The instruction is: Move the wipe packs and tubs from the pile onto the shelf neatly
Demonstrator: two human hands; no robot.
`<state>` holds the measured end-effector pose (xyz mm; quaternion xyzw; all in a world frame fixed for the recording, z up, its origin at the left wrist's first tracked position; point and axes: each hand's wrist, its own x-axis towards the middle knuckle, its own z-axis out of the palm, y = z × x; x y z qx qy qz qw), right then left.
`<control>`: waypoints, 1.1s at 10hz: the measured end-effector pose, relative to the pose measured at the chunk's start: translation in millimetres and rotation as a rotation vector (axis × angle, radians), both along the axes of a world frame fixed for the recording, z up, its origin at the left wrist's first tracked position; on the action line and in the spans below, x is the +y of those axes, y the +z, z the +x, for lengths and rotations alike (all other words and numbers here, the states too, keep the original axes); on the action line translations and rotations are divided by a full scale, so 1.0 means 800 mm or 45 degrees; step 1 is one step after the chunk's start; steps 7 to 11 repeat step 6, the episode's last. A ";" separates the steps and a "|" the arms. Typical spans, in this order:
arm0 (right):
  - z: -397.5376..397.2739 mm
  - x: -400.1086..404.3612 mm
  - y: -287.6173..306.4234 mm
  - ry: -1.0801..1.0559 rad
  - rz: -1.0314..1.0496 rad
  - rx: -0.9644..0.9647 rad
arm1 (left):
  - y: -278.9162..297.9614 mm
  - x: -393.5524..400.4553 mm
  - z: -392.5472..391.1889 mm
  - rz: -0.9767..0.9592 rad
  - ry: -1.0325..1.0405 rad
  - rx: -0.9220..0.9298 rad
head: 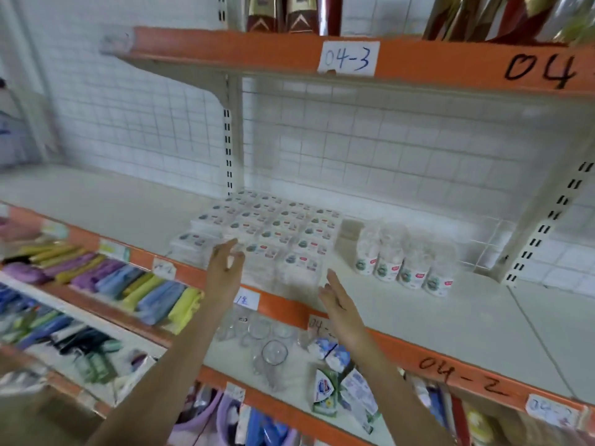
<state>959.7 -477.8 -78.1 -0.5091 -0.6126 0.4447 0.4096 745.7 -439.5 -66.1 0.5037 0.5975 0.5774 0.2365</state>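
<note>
From the head camera, the wipe packs [267,233] lie in tight rows on the shelf [450,320], labels up, squared to its front edge so the block reads neat. The tubs [405,262] stand upright just beside them on the right. The left hand [225,268] hovers at the block's front left corner, fingers spread and holding nothing; the right hand [338,300] flanks the other corner, its grip likewise spread and empty, probably to nudge the rows straight.
</note>
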 end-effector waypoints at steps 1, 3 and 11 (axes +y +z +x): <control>-0.038 0.001 0.005 0.018 -0.070 0.059 | -0.012 0.001 0.005 -0.158 -0.099 0.064; -0.060 -0.005 0.011 -0.070 -0.073 0.008 | -0.010 0.001 0.007 -0.183 -0.132 0.295; -0.056 -0.016 0.022 -0.134 -0.061 -0.085 | 0.002 0.003 -0.014 -0.227 -0.300 0.455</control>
